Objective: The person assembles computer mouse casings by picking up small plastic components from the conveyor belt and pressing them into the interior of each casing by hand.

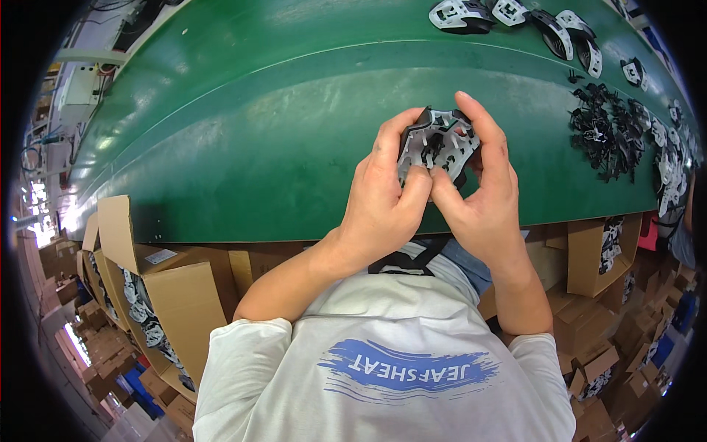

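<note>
Above the green table (294, 147), 2 hands (383, 193) (482, 200) clamp a grey-and-black plastic shell (440, 143).

Bright light leaves pale glare on the green table (294, 103), its edges bowed by distortion.

Hands (379, 197): there were two.
Held shell (416, 141): there was one.
Surface (258, 169): there was one.
Loose far-right shells (456, 15): about six were visible.
Black-part heap (607, 136): there was one, its pieces uncountable.
</note>
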